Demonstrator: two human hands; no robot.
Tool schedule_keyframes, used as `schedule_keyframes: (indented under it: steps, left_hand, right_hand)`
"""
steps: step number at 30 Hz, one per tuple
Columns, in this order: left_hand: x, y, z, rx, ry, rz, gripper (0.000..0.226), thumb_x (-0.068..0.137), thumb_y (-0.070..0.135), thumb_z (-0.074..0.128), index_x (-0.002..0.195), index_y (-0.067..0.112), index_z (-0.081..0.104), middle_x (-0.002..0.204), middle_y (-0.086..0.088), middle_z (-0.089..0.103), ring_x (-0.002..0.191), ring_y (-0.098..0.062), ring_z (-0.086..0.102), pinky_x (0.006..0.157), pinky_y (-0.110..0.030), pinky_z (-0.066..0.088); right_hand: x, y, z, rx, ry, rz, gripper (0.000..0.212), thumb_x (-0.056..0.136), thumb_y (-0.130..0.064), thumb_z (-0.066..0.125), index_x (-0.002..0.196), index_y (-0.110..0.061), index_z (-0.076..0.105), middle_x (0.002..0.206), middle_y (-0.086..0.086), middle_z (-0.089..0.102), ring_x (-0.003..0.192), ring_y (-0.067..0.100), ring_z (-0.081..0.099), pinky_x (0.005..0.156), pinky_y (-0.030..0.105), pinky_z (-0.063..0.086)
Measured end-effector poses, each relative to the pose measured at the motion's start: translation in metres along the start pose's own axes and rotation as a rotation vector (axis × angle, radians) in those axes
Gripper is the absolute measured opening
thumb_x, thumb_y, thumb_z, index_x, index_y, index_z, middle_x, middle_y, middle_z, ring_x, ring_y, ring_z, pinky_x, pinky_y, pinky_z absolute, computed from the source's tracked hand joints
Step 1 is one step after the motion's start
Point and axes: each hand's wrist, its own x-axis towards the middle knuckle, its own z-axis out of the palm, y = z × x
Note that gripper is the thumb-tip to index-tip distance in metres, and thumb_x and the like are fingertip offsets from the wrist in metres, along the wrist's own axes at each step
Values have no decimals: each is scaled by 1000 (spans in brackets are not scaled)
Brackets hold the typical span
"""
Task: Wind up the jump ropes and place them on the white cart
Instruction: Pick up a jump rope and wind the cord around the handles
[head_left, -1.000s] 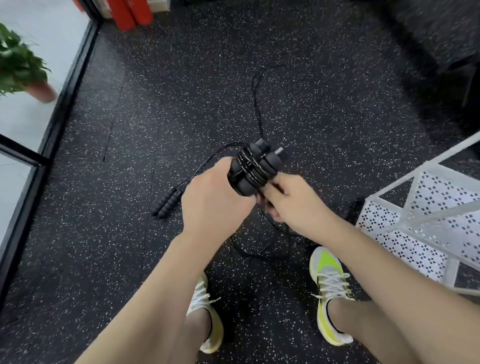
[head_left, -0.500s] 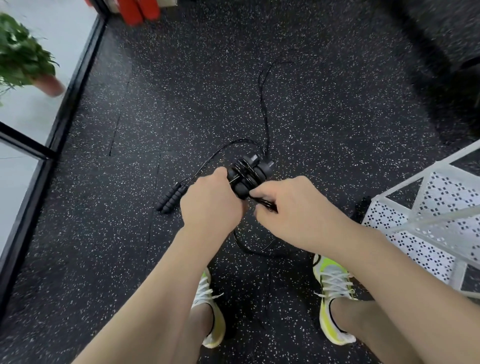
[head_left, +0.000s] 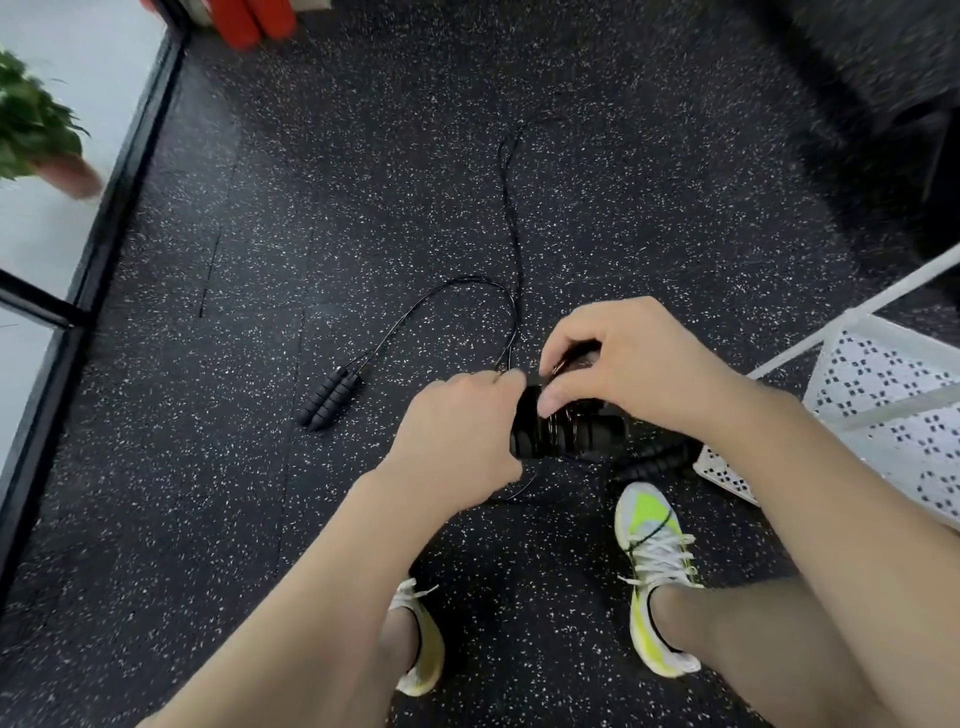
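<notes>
Head view, person standing on speckled black rubber floor (head_left: 363, 156). Left hand (head_left: 457, 431) has its grip wrapped around the near end of a bundled jump rope (head_left: 566, 431): black handles side by side with cord wound across them. The bundle sticks out to the right of the left fist and is held above the floor, roughly over the gap between the two shoes. Right hand (head_left: 628, 364) comes over the top of the bundle, fingers curled; thumb and forefinger appear to pinch the cord at the bundle's upper edge, though blur makes the exact contact hard to confirm. A loose tail of cord hangs below the left hand to the floor. Second jump rope (head_left: 330, 397) lies on the floor to the left, handles together, well apart from both hands; its cord loops up and away past the hands. Another dark handle-like object (head_left: 654, 462) lies on the floor just beside the corner of the white cart (head_left: 883, 395), which stands at right, perforated tray near the right forearm. Potted plant (head_left: 36, 130) at far left behind a dark frame.
</notes>
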Motion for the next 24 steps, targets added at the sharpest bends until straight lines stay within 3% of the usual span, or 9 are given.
schedule_keyframes:
  steps: [3, 7, 10, 12, 15, 19, 22, 24]
  left_hand:
    - [0, 0, 0, -39, -23, 87, 35, 81, 37, 70, 106, 26, 48, 96, 11, 52, 95, -20, 58, 71, -32, 36]
    - [-1, 2, -1, -66, 31, 152, 38, 80, 40, 72, 99, 27, 42, 94, 12, 50, 93, -17, 53, 73, -31, 32]
    - [-2, 0, 0, -125, 123, 178, 36, 76, 37, 74, 101, 26, 51, 89, 13, 52, 90, -17, 56, 75, -31, 39]
    - [-3, -2, 0, -188, 162, 156, 40, 73, 35, 75, 109, 25, 61, 92, 12, 61, 90, -19, 60, 76, -32, 45]
    - [-4, 0, -6, -349, 200, 82, 50, 72, 34, 76, 120, 30, 61, 101, 14, 65, 95, -11, 58, 82, -29, 47]
    - [-6, 5, -17, -613, 241, -93, 59, 71, 31, 82, 119, 41, 51, 97, 21, 66, 89, -1, 62, 80, -23, 50]
    - [-3, 8, -18, -775, 344, -238, 59, 68, 34, 83, 114, 38, 45, 89, 18, 70, 81, 5, 64, 69, -11, 48]
    - [1, 5, -18, -822, 378, -338, 59, 69, 33, 84, 114, 33, 47, 86, 14, 70, 80, 10, 62, 63, -5, 43]
  right_hand:
    - [0, 5, -11, 105, -7, 1, 16, 71, -22, 91, 81, -30, 80, 79, -19, 72, 71, -4, 63, 63, 8, 43]
    - [0, 12, -16, 172, -53, 20, 10, 77, -23, 86, 84, -28, 81, 69, -14, 72, 55, 7, 61, 56, 20, 46]
    - [2, 22, -18, 220, -60, 35, 6, 81, -25, 83, 86, -29, 82, 77, -8, 76, 69, 22, 68, 70, 34, 54]
    - [4, 28, -17, 315, -80, 19, 7, 86, -17, 78, 90, -23, 82, 84, -7, 78, 77, 9, 71, 76, 22, 52]
    - [6, 29, -11, 480, -76, 29, 15, 94, -8, 67, 94, -16, 80, 91, -2, 78, 85, 8, 72, 76, 20, 55]
    - [7, 26, 7, 779, -42, -4, 23, 88, 2, 58, 94, -11, 76, 95, 11, 73, 88, 29, 66, 79, 40, 58]
    - [7, 20, 24, 681, -20, 35, 39, 100, 6, 46, 79, -16, 69, 69, 8, 63, 66, 25, 53, 56, 31, 45]
    - [7, 14, 34, 509, -15, 54, 38, 104, -2, 45, 75, -21, 62, 56, -2, 57, 53, 15, 48, 54, 29, 40]
